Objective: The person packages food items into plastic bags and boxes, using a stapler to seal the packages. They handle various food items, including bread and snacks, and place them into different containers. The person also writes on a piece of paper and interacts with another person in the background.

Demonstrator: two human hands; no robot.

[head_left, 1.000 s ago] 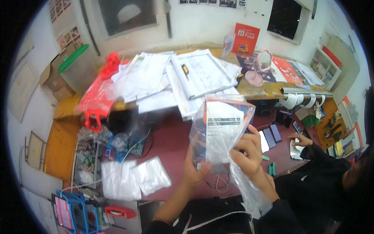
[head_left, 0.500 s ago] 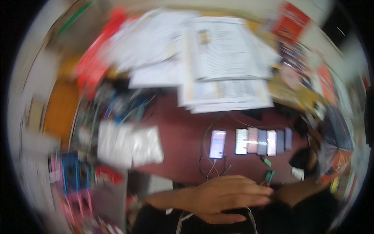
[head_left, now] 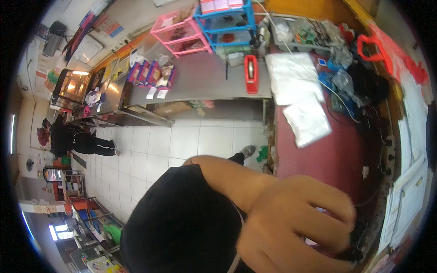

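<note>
My left hand (head_left: 296,223) fills the lower right, back of the hand upward, its forearm coming from a black sleeve (head_left: 177,218). The fingers bend downward with gaps between them, and their tips are partly hidden and blurred. Through the gaps show small pale purplish patches, too little to name. Beneath and beyond the hand lies a dark red tabletop (head_left: 314,159). Two white plastic packs, a larger one (head_left: 293,75) and a smaller one (head_left: 307,123), rest on it farther back. My right hand does not show.
A grey table (head_left: 195,77) bears a red tape dispenser (head_left: 251,75), pink drawers (head_left: 182,34), blue drawers (head_left: 225,27) and purple boxes (head_left: 152,75). White floor tiles (head_left: 182,141) run leftward to a person in black (head_left: 68,136). Papers (head_left: 403,204) line the right edge.
The view has swung left, bringing in the floor, the grey table and a person. The row of phones has left the view. My left hand now appears larger, at the lower right.
</note>
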